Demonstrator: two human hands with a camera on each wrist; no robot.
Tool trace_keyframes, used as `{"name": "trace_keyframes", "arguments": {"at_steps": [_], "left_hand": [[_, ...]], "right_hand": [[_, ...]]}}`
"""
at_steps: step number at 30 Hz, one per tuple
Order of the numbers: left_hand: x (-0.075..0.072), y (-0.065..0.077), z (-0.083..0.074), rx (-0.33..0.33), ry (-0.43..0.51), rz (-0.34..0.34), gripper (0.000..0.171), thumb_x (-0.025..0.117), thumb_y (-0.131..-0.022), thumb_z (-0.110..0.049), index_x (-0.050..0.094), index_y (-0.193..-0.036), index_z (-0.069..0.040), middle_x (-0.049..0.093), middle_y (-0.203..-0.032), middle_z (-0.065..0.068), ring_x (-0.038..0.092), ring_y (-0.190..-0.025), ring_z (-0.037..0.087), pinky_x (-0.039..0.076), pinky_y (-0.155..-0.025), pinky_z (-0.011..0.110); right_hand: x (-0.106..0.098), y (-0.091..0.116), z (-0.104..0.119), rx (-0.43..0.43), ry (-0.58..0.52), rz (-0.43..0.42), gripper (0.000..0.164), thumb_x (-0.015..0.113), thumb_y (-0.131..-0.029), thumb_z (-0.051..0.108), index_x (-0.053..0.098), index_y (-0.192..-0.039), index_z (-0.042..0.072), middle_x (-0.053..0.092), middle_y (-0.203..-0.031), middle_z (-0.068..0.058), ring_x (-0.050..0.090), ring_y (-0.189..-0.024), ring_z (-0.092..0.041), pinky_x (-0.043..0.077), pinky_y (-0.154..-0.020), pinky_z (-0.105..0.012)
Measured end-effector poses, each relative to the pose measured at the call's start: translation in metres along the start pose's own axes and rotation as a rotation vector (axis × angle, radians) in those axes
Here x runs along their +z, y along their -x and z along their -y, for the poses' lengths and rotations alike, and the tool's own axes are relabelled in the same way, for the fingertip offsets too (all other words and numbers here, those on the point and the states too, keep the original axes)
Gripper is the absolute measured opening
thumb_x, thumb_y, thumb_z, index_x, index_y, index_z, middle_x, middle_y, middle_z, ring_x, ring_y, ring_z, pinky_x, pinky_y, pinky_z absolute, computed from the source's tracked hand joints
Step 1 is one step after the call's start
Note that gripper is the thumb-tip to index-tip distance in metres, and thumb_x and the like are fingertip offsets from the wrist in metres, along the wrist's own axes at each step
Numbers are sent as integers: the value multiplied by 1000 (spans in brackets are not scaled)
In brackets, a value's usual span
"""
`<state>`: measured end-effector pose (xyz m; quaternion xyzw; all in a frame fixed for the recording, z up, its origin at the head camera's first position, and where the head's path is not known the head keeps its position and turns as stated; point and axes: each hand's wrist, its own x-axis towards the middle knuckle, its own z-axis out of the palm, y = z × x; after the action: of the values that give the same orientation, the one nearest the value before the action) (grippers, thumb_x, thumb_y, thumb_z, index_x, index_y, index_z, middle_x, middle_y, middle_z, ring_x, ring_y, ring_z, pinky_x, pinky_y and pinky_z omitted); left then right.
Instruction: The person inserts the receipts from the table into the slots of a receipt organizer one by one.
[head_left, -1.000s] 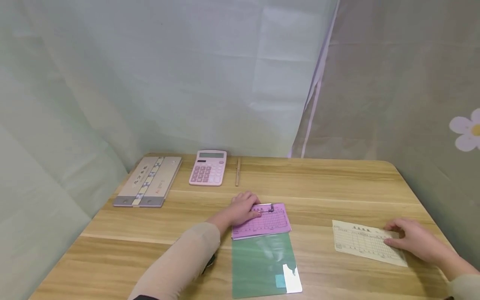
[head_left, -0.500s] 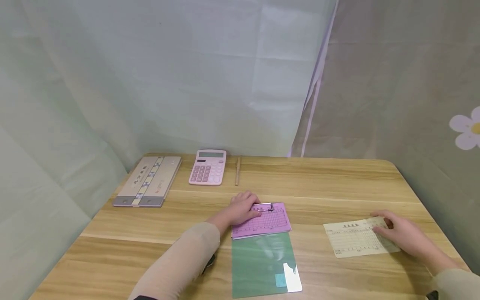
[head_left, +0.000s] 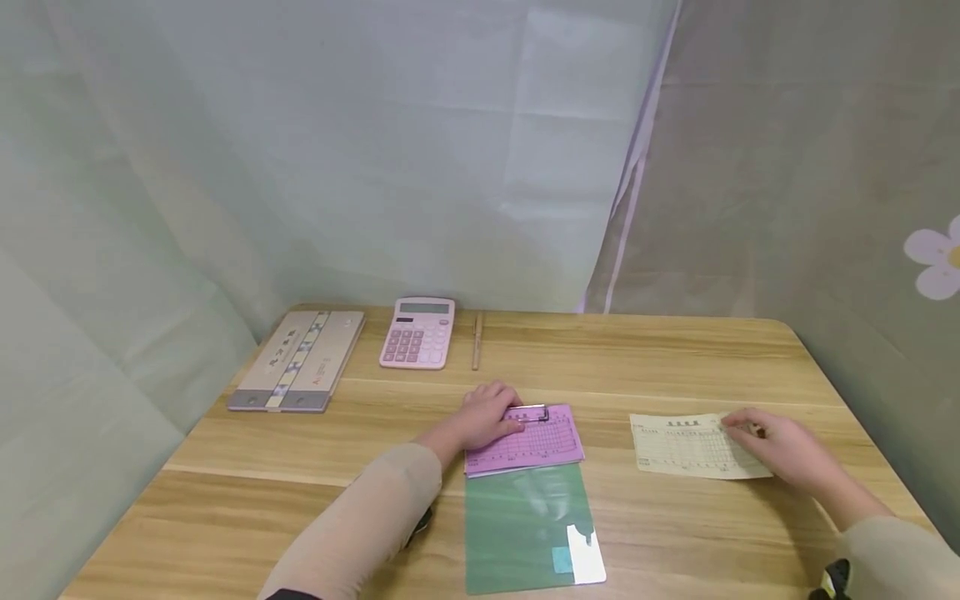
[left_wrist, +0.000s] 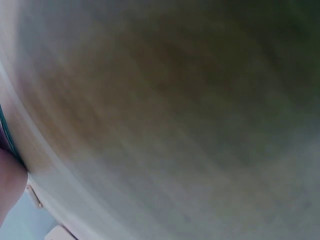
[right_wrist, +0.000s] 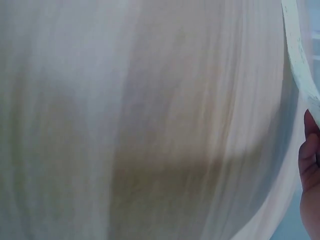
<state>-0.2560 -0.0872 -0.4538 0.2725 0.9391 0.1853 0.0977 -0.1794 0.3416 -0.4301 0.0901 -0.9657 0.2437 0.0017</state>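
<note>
My left hand holds the top left of a green clipboard, its thumb over the purple printed forms beside the metal clip. Several purple slips seem stacked under that clip. To the right, my right hand pinches the right end of a pale yellow printed form, which is slightly lifted from the table. In the right wrist view only a strip of the form and part of the hand show at the right edge. The left wrist view catches a bit of the left hand.
A pink calculator and a tan pen lie at the back of the wooden table. A grey-banded folder or book with a patterned strip lies at the back left. Curtains hang behind the table.
My right hand has moved left and away from me with the yellow form, which has turned nearly level with the table's back edge. The left hand and clipboard stay in place.
</note>
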Motion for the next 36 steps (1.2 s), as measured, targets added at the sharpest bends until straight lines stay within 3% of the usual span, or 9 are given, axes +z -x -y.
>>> {"name": "trace_keyframes", "arguments": {"at_steps": [4,9,15,23,27,31,33,36], "left_hand": [[-1,-1,-1,0,-1,4,33,58,-90,-42,54,-114,-20,49,-115,-2,42,-109,18,30,-95,37],[-1,-2,-2,6,-7,3,33,58,-90,-42,54,-114,-19,49,-115,-1,41,-108,18,30,-95,37],[-1,0,-3,14,-4,-1,33,59,-89,-41,55,-113,-18,49,-114,-1,42,-106,18,30,-94,38],[0,-1,-1,16,2,-5,33,59,-89,-41,55,-113,-19,49,-116,0,42,-108,19,31,-95,39],[-1,-1,-1,14,12,-7,32,60,-89,-40,55,-113,-19,50,-117,0,42,-110,20,31,-95,39],[-1,-1,0,6,19,-4,32,61,-88,-40,55,-112,-19,50,-117,0,42,-110,20,31,-95,39],[-1,-1,0,2,18,1,33,60,-88,-40,55,-113,-19,50,-117,0,42,-111,20,31,-95,39],[-1,0,0,1,18,3,34,60,-88,-41,55,-114,-19,50,-118,0,42,-111,20,31,-95,39]], "right_hand": [[-3,-7,7,51,-45,41,45,62,-90,32,54,-123,3,57,-113,-28,58,-86,-29,44,-61,-37],[-8,-17,17,45,-98,17,48,62,-89,23,47,-129,0,47,-124,-34,59,-93,-37,45,-62,-35],[-17,-25,27,8,-178,11,50,58,-93,26,43,-134,1,39,-135,-31,51,-109,-48,48,-74,-44],[-26,-30,39,25,-262,40,57,58,-93,37,42,-137,6,32,-142,-28,41,-118,-53,42,-84,-58],[-24,-34,45,1,-285,35,55,61,-91,35,45,-135,6,40,-137,-27,48,-114,-46,46,-81,-47],[-17,-38,52,-31,-356,52,50,63,-90,30,48,-131,5,48,-129,-23,56,-104,-29,48,-73,-31],[-14,-39,56,-45,-389,70,49,64,-90,28,49,-130,6,49,-128,-20,57,-101,-23,48,-73,-29],[-10,-41,62,-73,-435,99,46,65,-89,23,50,-129,5,49,-130,-20,57,-101,-24,48,-75,-31]]}}
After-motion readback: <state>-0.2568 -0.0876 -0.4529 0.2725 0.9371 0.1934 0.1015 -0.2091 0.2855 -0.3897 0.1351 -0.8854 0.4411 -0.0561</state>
